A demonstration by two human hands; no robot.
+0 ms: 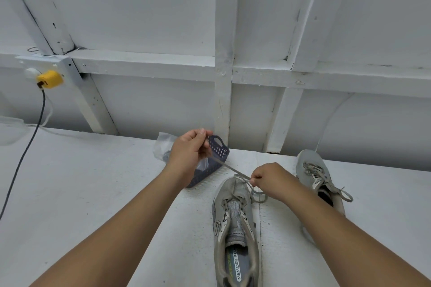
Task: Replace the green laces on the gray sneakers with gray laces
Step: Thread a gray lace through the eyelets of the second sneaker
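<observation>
Hands (224, 165) taut on gray lace (229, 168)

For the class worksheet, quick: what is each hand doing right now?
Left hand: pinches the gray lace, pulled taut.
Right hand: pinches the same lace above the near sneaker.

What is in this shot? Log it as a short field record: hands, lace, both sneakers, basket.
left hand: raised, pinching one end of the gray lace
right hand: pinching the lace over the near sneaker's toe
lace: stretched between the hands
near sneaker: gray, eyelets mostly unlaced
far sneaker: gray, laced, beside the right forearm
basket: dark, perforated, behind the left hand
surface: white table
</observation>
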